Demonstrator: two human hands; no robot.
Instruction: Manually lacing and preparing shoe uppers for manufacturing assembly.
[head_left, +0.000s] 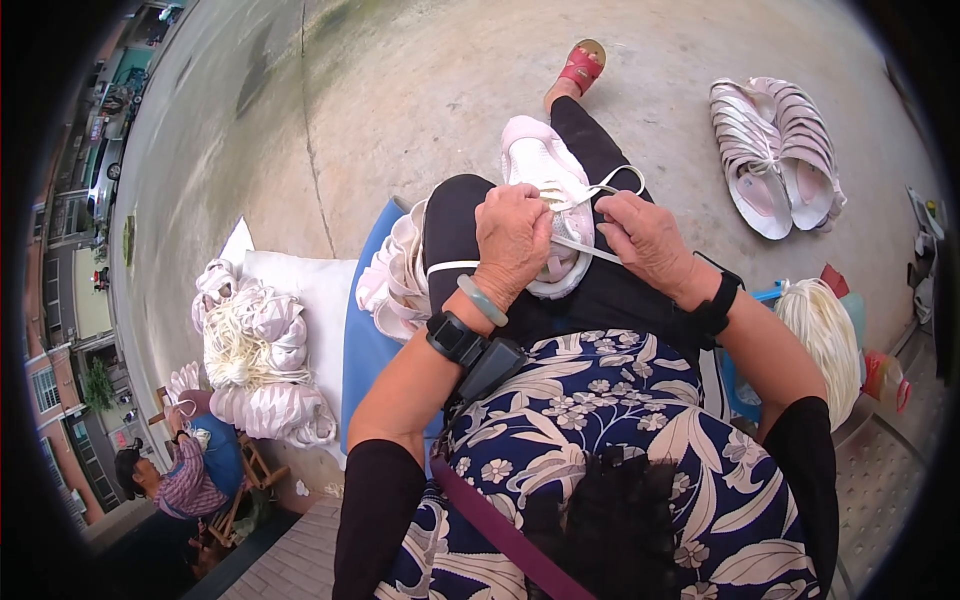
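A pale pink and white sneaker (545, 160) lies across my lap, toe pointing away from me. Over its lacing sits my left hand (512, 238), closed, with a white shoelace tail passing out beneath its wrist. Just right of the shoe, my right hand (648, 238) is closed with finger and thumb pinched on the flat white shoelace (588, 250). One length of lace is stretched between the two hands. Another part loops up above my right hand. My left fingertips are partly hidden, and the shoe's heel end shows below the hands.
Nested sneakers (395, 275) rest on blue material beside my left thigh. Farther left, bundled shoes and laces (255, 340) lie on a white sheet. Shoe uppers (778, 155) lie on concrete at right, above a bundle of white laces (818, 340). Another person (185, 475) sits lower left.
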